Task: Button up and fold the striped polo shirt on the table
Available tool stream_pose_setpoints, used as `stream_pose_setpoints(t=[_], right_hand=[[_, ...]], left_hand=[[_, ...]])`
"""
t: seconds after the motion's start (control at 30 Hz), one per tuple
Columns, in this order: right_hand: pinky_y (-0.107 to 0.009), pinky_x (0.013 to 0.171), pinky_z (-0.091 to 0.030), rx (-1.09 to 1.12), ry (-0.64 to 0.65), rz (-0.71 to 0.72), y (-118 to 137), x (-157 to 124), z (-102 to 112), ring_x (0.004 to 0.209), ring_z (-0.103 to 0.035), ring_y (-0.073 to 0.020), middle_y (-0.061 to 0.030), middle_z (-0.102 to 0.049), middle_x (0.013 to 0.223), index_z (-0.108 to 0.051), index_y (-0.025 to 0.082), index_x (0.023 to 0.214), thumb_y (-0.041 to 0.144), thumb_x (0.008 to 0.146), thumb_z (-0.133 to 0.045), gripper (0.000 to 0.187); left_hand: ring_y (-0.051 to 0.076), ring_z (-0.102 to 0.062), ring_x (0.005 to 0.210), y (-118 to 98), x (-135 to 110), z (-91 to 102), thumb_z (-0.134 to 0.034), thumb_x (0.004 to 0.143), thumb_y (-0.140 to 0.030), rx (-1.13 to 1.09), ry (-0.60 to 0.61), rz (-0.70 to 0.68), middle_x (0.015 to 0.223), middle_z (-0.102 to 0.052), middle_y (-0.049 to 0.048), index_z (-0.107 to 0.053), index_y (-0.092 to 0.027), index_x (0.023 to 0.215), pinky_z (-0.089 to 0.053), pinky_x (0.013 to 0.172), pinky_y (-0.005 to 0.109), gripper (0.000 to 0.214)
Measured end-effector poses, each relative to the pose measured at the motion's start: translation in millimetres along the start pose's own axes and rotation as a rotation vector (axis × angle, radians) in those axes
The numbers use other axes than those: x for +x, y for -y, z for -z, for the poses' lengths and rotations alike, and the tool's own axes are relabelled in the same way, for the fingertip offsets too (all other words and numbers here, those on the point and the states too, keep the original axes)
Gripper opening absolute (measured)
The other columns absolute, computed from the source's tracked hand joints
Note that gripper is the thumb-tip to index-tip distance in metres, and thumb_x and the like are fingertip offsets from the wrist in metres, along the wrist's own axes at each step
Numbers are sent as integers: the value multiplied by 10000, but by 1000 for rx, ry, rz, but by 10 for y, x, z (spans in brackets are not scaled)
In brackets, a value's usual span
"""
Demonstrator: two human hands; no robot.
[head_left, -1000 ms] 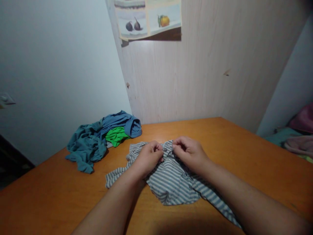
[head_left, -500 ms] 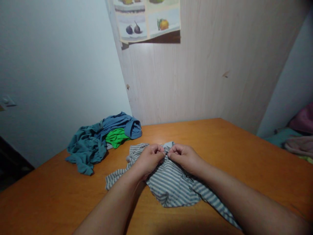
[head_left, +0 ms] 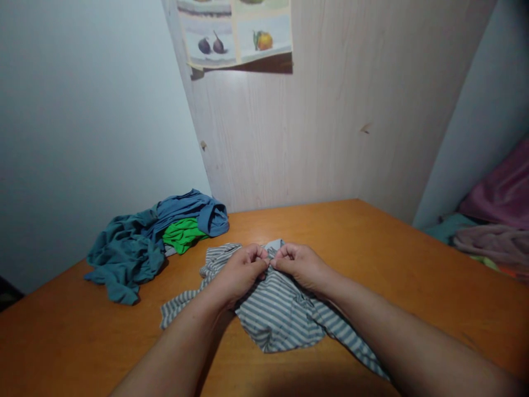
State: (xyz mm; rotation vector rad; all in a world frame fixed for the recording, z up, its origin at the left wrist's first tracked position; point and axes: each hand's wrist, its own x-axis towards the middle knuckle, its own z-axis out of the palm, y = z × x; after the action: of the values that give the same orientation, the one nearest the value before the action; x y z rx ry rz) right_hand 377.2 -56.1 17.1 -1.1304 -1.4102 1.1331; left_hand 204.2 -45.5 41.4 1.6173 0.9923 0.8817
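Note:
A grey-and-white striped shirt (head_left: 281,314) lies crumpled on the wooden table, one sleeve trailing to the left and the other toward the lower right. My left hand (head_left: 247,270) pinches its cloth near the pale collar. Right beside it, my right hand (head_left: 300,266) pinches the same area, with the fingertips of both hands almost touching. Whatever small part lies between the fingertips is hidden by them.
On the table's (head_left: 326,223) left side is a heap with a teal garment (head_left: 128,253), a blue garment (head_left: 185,209) and a bright green cloth (head_left: 184,234). Walls stand behind and to the left. Pink and mauve fabrics (head_left: 496,242) lie beyond the right edge.
The whole view has shifted, so the scene sits slightly further left and more fabric shows at the right. Both hands keep their pinch on the shirt, with hardly any movement.

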Motion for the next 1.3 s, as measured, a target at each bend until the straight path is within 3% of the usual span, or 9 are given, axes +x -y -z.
stream_pose_setpoints(t=[0.27,0.43,0.57,0.77,0.93,1.0,1.1,1.2,1.3], right_hand=[[-222,488,-237,-120,-40,34,5,2,12,530,-372,-97,62,-459,556,-558,192,669,343,705,-657,184],[-227,502,-271,-80,-26,53,-44,26,44,535,-391,-98,56,-493,568,-585,187,669,346,716,-660,182],[-221,492,-293,20,-4,-26,-7,10,45,515,-427,-97,37,-536,553,-583,186,648,332,726,-628,172],[-212,462,-314,126,2,-146,35,1,47,503,-481,-94,9,-610,605,-628,172,704,387,759,-641,222],[-210,482,-332,139,-24,-134,10,20,61,504,-487,-91,8,-629,601,-628,170,701,285,736,-621,120],[-211,505,-347,127,-21,-97,16,12,63,526,-504,-93,5,-643,615,-629,169,702,289,748,-620,129],[-214,531,-358,131,0,-58,32,-7,64,551,-520,-96,2,-654,632,-629,168,712,306,772,-623,151],[-217,538,-356,141,18,-47,36,-15,66,561,-517,-96,-5,-659,650,-632,164,725,332,791,-627,181],[-222,531,-349,162,47,-69,29,-11,64,556,-508,-96,-9,-655,659,-637,161,738,375,794,-644,221]], left_hand=[[109,-433,571,-12,-5,-19,-618,794,-307,108,-5,-75,622,-514,-42,-554,-179,775,-299,538,218,145],[136,-501,643,-29,1,-26,-612,809,-262,308,-72,-213,667,-574,-15,-614,-182,761,-358,596,229,94],[173,-601,775,-21,4,-17,-578,832,-220,374,-36,-297,801,-678,17,-681,-194,825,-429,710,252,107],[189,-630,861,6,15,1,-549,830,-159,480,-10,-398,873,-706,40,-724,-200,828,-445,803,278,180],[163,-609,775,8,32,-11,-571,802,-170,322,-67,-299,810,-682,27,-691,-184,805,-443,726,258,120],[136,-570,693,7,30,-15,-569,824,-204,184,-106,-230,749,-640,4,-663,-175,863,-420,654,238,106],[113,-534,642,5,19,-20,-592,843,-251,48,-61,-163,723,-602,-15,-633,-159,1000,-391,609,220,186],[108,-550,669,15,15,-29,-619,830,-246,26,18,-155,776,-617,-6,-615,-151,1076,-396,621,214,264],[103,-530,650,48,29,-38,-611,806,-189,146,-16,-190,742,-595,-21,-621,-153,1009,-380,601,211,206]])
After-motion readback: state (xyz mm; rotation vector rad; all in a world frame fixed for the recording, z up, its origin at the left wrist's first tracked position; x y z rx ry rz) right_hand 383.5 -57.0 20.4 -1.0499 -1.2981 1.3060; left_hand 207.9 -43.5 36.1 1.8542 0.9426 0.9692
